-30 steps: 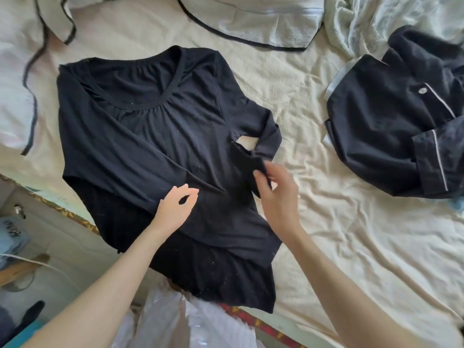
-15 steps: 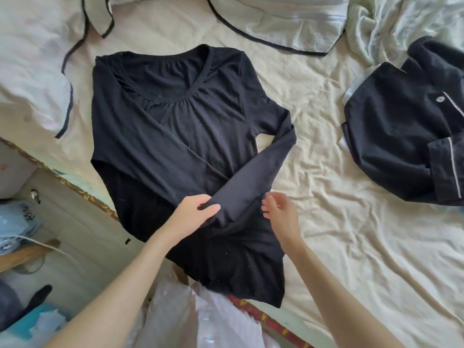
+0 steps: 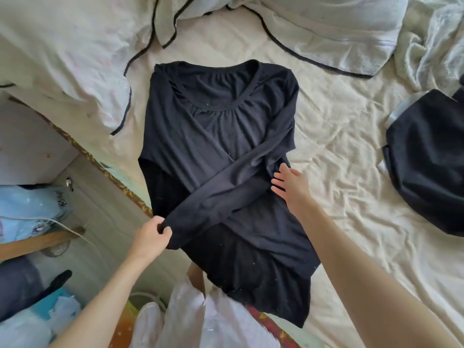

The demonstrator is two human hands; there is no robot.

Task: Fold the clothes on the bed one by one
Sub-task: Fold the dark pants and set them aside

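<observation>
A black long-sleeved top lies flat on the cream bed sheet, neckline away from me, its hem hanging over the bed's near edge. Both sleeves are folded across the body and cross each other. My left hand pinches the cuff of the upper sleeve at the top's left edge. My right hand rests with straight fingers on the top's right side, by that sleeve's fold.
A dark folded garment with white piping lies at the right of the bed. Pale pillows with black trim and a crumpled light blanket line the back. Left of the bed edge is floor clutter.
The right-hand sleeve has been drawn across the top's body to the left by my left hand. My right hand let go of it and moved up to the fold.
</observation>
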